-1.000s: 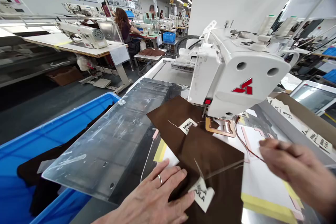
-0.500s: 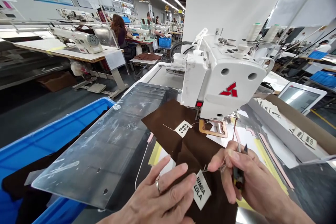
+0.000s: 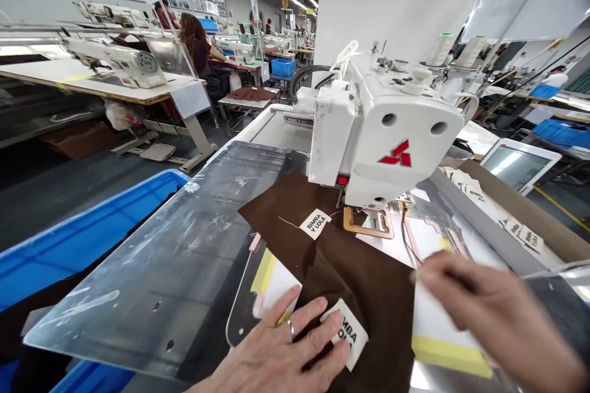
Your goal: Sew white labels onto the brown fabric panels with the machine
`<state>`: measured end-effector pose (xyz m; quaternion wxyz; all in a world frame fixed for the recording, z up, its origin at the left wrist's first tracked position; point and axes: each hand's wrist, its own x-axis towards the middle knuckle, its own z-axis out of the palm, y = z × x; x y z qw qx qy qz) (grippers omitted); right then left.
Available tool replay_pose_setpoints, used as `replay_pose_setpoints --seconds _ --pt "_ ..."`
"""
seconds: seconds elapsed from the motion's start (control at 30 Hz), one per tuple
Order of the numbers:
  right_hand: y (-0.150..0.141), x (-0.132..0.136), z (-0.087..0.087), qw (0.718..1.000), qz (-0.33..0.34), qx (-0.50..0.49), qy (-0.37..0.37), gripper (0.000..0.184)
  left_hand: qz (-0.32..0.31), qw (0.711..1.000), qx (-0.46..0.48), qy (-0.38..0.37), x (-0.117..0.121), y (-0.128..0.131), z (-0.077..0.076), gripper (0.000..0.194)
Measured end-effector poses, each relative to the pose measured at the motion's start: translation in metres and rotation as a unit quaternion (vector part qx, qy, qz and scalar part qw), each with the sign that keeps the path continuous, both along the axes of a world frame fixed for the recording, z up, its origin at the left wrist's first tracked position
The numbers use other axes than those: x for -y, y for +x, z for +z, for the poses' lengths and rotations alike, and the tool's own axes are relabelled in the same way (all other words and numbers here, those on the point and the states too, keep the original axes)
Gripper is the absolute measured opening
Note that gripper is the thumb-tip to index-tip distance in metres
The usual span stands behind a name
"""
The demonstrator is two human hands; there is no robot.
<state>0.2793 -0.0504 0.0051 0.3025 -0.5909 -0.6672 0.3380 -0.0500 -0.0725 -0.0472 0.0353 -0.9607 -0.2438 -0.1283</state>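
Observation:
My left hand (image 3: 295, 344) lies spread on a brown fabric piece (image 3: 369, 276), its fingertips partly over a white label (image 3: 354, 334) with black lettering. A second label, reading BIMBA Y LOLA (image 3: 316, 223), sits farther up the cloth with loose thread tails. Right of the fabric, my right hand (image 3: 479, 301) is blurred by motion, its thumb and fingers drawn together; what is inside it cannot be made out. Just beyond the cloth is the copper-coloured clamp frame (image 3: 391, 230) under the white sewing machine head (image 3: 399, 116).
A clear plastic sheet (image 3: 138, 258) covers the left of the worktop, above a blue bin (image 3: 161, 187) with dark fabric. On the right stand a box of labels (image 3: 557, 245) and a tablet-like screen (image 3: 520, 166). Other sewing stations and people are behind.
My right hand has moved right, away from the lower label and the threads there; the dark pointed tool it held no longer shows. My left fingers now overlap the label.

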Motion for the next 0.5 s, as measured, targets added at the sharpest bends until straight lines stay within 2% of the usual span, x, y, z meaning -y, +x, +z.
replay_pose_setpoints --seconds 0.07,0.17,0.3,0.37,0.43,0.5 --pt "-0.032 0.006 -0.023 0.988 0.137 0.069 0.022 0.016 -0.001 1.000 0.009 -0.005 0.001 -0.001 0.006 0.031" --pt "-0.069 0.006 -0.045 0.949 0.254 0.171 0.073 0.014 0.010 0.999 0.035 -0.020 0.004 -0.004 0.008 0.031" --pt "-0.087 0.000 -0.053 0.910 0.285 0.273 0.123 0.011 0.026 0.996 0.073 -0.049 0.010 -0.007 0.005 0.027" --pt "-0.089 -0.004 -0.055 0.905 0.288 0.285 0.132 0.014 0.042 0.995 0.080 -0.053 0.013 -0.007 0.004 0.023" --pt "-0.087 -0.007 -0.056 0.915 0.284 0.256 0.129 0.021 0.059 0.994 0.078 -0.049 0.015 -0.007 0.005 0.024" --pt "-0.078 -0.009 -0.054 0.943 0.245 0.196 0.112 0.025 0.067 0.994 0.077 -0.037 0.015 -0.008 0.005 0.028"
